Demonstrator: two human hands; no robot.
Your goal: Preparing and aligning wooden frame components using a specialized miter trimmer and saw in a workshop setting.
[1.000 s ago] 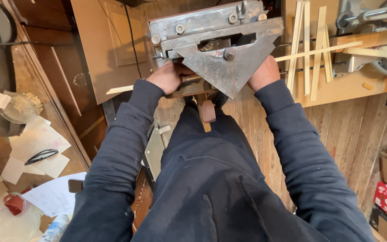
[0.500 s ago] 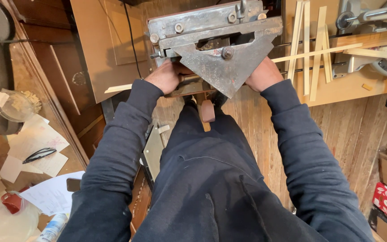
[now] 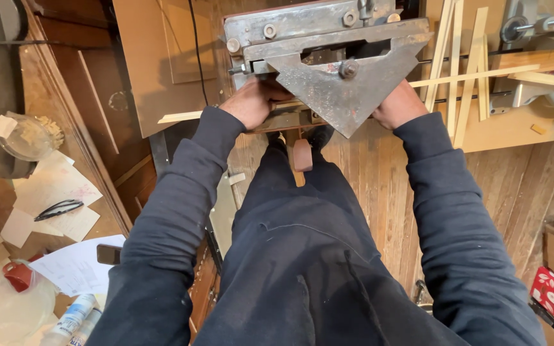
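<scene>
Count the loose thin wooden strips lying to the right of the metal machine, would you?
About 6 strips: four lean upright, two lie crosswise. Others may hide behind the machine.

Soft, even light falls on my workspace, bright enough that nothing sinks into darkness. The steel triangular plate (image 3: 347,90) carries a dull sheen, no hard glare. My dark sleeves swallow detail, and shadow pools under the machine by my left hand (image 3: 251,101). The view bends outward toward the edges, and the clear plastic bottle (image 3: 24,306) in the corner looks slightly soft.
</scene>
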